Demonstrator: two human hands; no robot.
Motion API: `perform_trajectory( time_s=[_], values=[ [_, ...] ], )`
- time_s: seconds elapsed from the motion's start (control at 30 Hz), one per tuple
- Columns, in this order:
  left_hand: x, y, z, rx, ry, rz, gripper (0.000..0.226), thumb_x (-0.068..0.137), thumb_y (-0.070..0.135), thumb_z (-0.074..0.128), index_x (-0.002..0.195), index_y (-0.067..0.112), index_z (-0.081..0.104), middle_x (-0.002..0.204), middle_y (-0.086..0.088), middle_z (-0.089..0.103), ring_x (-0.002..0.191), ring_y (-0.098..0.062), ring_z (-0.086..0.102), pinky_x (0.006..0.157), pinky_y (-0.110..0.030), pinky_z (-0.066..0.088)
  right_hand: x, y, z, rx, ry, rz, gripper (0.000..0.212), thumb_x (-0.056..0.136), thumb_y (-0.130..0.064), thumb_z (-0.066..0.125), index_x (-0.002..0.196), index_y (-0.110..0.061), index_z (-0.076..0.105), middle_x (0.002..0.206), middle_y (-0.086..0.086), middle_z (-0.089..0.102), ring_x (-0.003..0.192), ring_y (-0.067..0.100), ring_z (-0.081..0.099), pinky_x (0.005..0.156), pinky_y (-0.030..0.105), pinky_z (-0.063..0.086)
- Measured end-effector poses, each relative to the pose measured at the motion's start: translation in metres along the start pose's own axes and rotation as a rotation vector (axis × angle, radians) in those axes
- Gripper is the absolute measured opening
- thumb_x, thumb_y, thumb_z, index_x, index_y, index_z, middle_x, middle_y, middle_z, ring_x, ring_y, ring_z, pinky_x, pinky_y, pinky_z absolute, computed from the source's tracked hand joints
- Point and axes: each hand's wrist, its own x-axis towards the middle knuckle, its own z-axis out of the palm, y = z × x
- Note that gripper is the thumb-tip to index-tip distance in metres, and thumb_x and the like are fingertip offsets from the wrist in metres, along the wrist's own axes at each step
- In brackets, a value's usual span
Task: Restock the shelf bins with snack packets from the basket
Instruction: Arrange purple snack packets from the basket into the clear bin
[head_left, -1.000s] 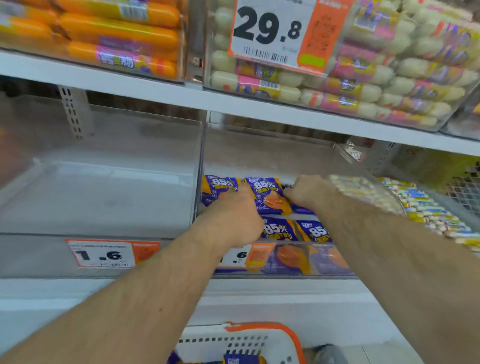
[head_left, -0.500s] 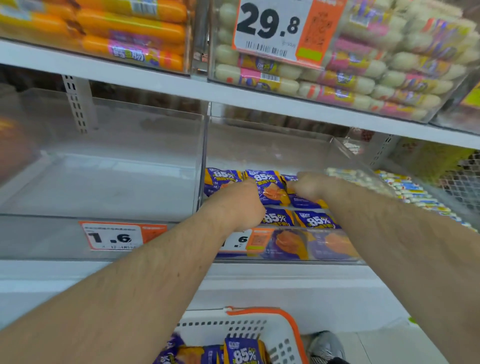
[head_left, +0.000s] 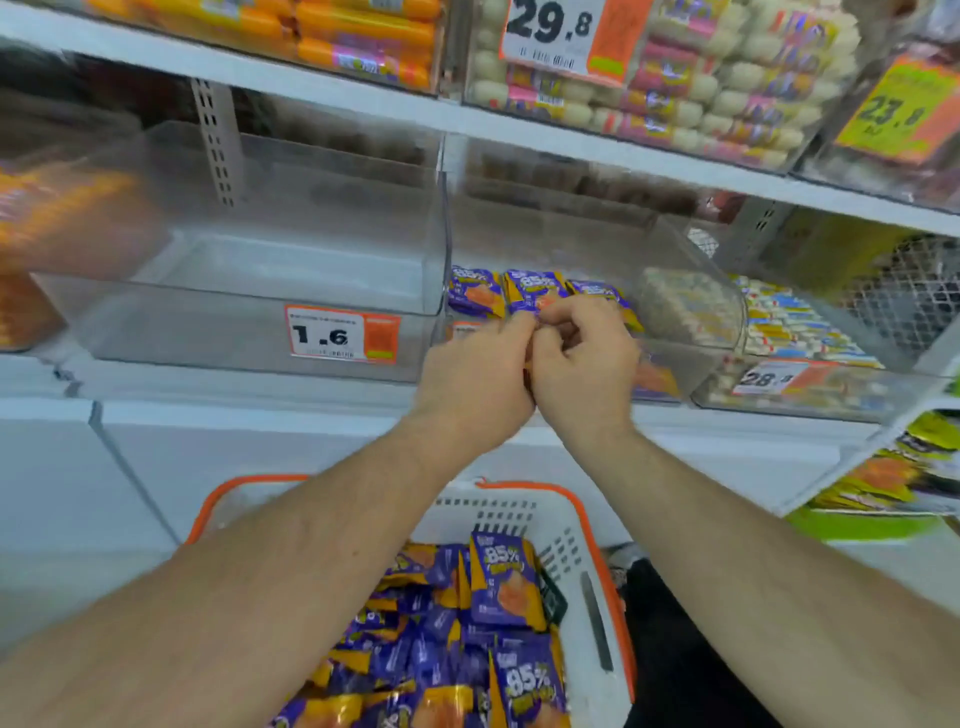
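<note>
Hands — my left hand (head_left: 475, 384) and right hand (head_left: 582, 364) — meet knuckle to knuckle with curled fingers at the clear bin (head_left: 675, 249) front, seemingly empty, where purple packets (head_left: 535, 291) line the back, basket (head_left: 576, 514) below for the next grab

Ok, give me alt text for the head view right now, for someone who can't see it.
Both hands, left hand and right hand, meet with curled fingers in front of a clear shelf bin holding purple snack packets; whether they hold anything is unclear. Below, a white basket holds more packets, and the neighbouring bin shows none.
</note>
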Motion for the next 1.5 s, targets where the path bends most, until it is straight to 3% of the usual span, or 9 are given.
perform_trajectory(
  time_s=[0.2,0.37,0.47,0.67,0.9,1.03,1.2,1.4,1.5],
  values=[
    [-0.100,-0.058,0.049,-0.114,-0.223,-0.278,0.037,0.089,0.012,0.050,0.124,0.023,0.053,0.116,0.001,0.063,0.100,-0.025,0.061,0.079,-0.038,0.050,-0.088,0.039,0.017,-0.242,-0.548,0.219,0.007,0.082,-0.012,0.060,0.078,-0.012,0.065,0.080,0.003,0.062,0.074,0.024,0.057,0.066,0.032,0.047],
    [-0.155,-0.077,0.084,-0.288,-0.354,-0.511,0.025,0.097,0.019,0.044,0.120,0.024,0.053,0.112,0.000,0.066,0.081,-0.021,0.061,0.070,-0.035,0.052,-0.171,0.102,0.020,-0.664,-1.300,0.581,0.031,0.093,-0.017,0.048,0.063,-0.013,0.038,0.070,0.008,0.051,0.055,0.019,0.037,0.048,0.030,0.030],
    [-0.170,-0.076,0.094,-0.273,-0.445,-0.544,0.025,0.099,0.020,0.041,0.123,0.024,0.050,0.111,0.001,0.064,0.074,-0.018,0.059,0.063,-0.035,0.049,-0.217,0.128,0.008,-0.822,-1.560,0.691,0.035,0.097,-0.021,0.051,0.127,-0.005,0.050,0.126,0.016,0.057,0.080,0.021,0.048,0.064,0.035,0.041],
    [-0.176,-0.074,0.100,-0.236,-0.508,-0.574,0.031,0.099,0.021,0.040,0.128,0.027,0.050,0.117,0.003,0.064,0.087,-0.019,0.062,0.077,-0.041,0.055,-0.256,0.133,0.000,-1.009,-1.649,0.556,0.057,0.087,-0.071,0.049,0.067,-0.018,0.045,0.075,0.003,0.051,0.074,0.024,0.051,0.072,0.037,0.048],
    [-0.191,-0.080,0.101,-0.287,-0.552,-0.641,0.027,0.100,0.022,0.043,0.125,0.027,0.051,0.117,0.003,0.064,0.083,-0.014,0.062,0.077,-0.040,0.055,-0.244,0.131,0.005,-0.877,-1.661,0.698,0.025,0.102,-0.033,0.044,0.087,-0.017,0.056,0.076,0.001,0.040,0.071,0.018,0.042,0.074,0.028,0.040],
    [-0.193,-0.067,0.103,-0.496,-0.612,-0.719,0.029,0.098,0.022,0.050,0.127,0.023,0.049,0.117,0.004,0.057,0.083,-0.010,0.057,0.078,-0.035,0.055,-0.218,0.117,0.007,-0.857,-1.494,0.755,0.024,0.088,-0.015,0.046,0.068,-0.016,0.035,0.071,0.001,0.034,0.057,0.013,0.032,0.049,0.027,0.031],
    [-0.184,-0.040,0.099,-0.752,-0.725,-0.636,0.057,0.084,0.034,0.070,0.131,0.021,0.040,0.109,0.011,0.054,0.086,-0.003,0.053,0.071,-0.019,0.045,-0.160,0.053,0.015,-0.573,-1.274,0.787,0.031,0.084,-0.013,0.048,0.057,-0.016,0.032,0.055,0.003,0.035,0.049,0.017,0.026,0.049,0.029,0.020],
    [-0.173,-0.054,0.080,-0.776,-0.267,-0.683,0.011,0.091,0.016,0.060,0.098,0.023,0.059,0.077,0.000,0.063,0.065,-0.019,0.057,0.059,-0.034,0.050,-0.112,-0.012,0.016,-0.239,-1.142,0.692,0.038,0.086,-0.040,0.058,0.062,-0.014,0.047,0.056,0.003,0.042,0.054,0.020,0.040,0.055,0.031,0.027],
    [-0.166,-0.064,0.051,-1.043,-0.101,-0.727,0.027,0.089,0.003,0.060,0.092,0.029,0.067,0.079,-0.004,0.070,0.072,-0.023,0.061,0.068,-0.031,0.048,-0.090,-0.032,0.007,-0.191,-1.063,0.596,0.047,0.088,-0.053,0.058,0.067,-0.013,0.048,0.066,0.004,0.049,0.062,0.020,0.049,0.060,0.033,0.034]
  ],
)
